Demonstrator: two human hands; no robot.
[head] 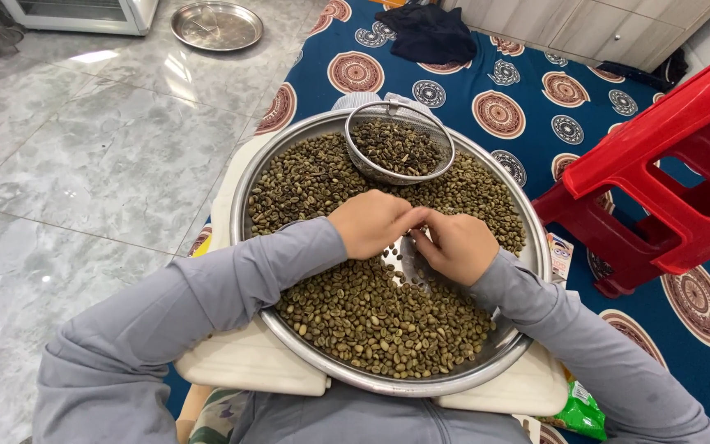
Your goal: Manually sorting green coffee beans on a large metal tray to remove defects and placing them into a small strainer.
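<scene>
A wide round steel tray (244,193) lies across my lap, heaped with greenish raw coffee beans (371,316). A small wire-mesh sieve (445,152) sits at the tray's far side, part filled with beans. My left hand (369,222) and my right hand (456,244) meet at the tray's middle, fingertips pinched together over a bare patch of metal with a few loose beans. Whether either hand holds a bean is too small to tell. Grey sleeves cover both arms.
A white board (248,362) supports the tray. A red plastic stool (667,173) stands at the right on a blue patterned mat (536,74). Grey marble floor (84,164) spreads left, with a steel plate (216,25) far off. A dark cloth (429,33) lies at the back, a green packet (578,411) by my right elbow.
</scene>
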